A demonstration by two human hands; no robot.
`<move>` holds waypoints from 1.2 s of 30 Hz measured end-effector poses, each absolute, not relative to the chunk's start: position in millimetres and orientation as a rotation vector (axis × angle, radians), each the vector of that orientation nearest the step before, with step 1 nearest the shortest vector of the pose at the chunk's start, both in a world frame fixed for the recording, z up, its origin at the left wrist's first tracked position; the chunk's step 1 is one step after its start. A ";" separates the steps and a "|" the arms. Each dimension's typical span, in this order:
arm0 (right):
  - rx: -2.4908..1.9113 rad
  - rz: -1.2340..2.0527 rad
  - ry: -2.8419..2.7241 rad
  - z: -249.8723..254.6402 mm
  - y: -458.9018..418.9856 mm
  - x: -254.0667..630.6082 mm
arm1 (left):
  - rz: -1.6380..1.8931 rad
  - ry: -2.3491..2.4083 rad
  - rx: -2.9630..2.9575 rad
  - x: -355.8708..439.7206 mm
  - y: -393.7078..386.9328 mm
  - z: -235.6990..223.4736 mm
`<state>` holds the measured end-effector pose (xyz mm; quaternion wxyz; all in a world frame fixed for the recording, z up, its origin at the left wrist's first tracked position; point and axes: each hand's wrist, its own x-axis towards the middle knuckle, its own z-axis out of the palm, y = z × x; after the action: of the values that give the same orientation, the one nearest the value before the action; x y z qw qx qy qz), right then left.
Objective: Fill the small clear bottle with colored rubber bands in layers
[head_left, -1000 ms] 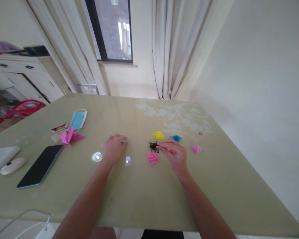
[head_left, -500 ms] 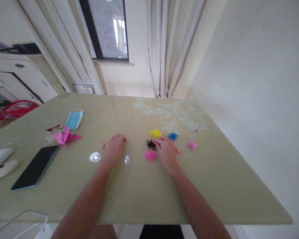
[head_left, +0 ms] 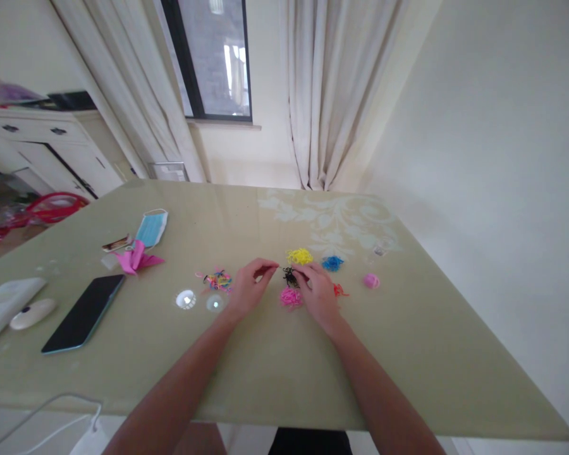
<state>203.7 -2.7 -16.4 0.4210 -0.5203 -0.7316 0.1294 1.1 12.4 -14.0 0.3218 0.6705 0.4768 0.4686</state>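
My left hand (head_left: 252, 284) is closed in a pinch just left of the black pile of small rubber bands (head_left: 290, 277). A thin dark rubber band (head_left: 280, 268) shows at its fingertips. My right hand (head_left: 317, 289) bends over the black pile's right side, thumb and fingers drawn together; what they hold, if anything, is hidden. Around it lie a yellow pile (head_left: 299, 256), a blue pile (head_left: 332, 263), a pink pile (head_left: 291, 297) and a partly covered red pile (head_left: 340, 290). Mixed-colour bands (head_left: 218, 280) form a heap left of my left hand.
Two clear round pieces (head_left: 186, 299) lie near the mixed heap. Farther left are a phone (head_left: 84, 313), a pink paper crane (head_left: 136, 258), a blue mask (head_left: 152, 228) and a white case (head_left: 32, 314). A round pink item (head_left: 371, 280) sits at right, near a small clear piece (head_left: 379, 251).
My left hand has moved right from the mixed heap to the black pile, uncovering the heap and a clear round piece. My right hand stays by the black pile. The view has shifted slightly left.
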 end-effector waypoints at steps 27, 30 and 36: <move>-0.942 1.133 -1.079 3.5 -9.4 200.3 | 0.331 2.262 1.916 -87.1 32.4 -9.2; -0.951 1.125 -1.072 3.9 -10.1 199.6 | 0.332 2.220 1.905 -91.1 36.8 -13.8; -0.949 1.110 -1.053 3.7 -10.2 198.4 | 0.315 2.214 1.892 -87.7 37.8 -13.4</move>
<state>198.4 -10.2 3.7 0.6215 -0.4132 -0.4582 0.4828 -87.7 37.8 -13.4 0.1060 0.6422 0.7516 0.1071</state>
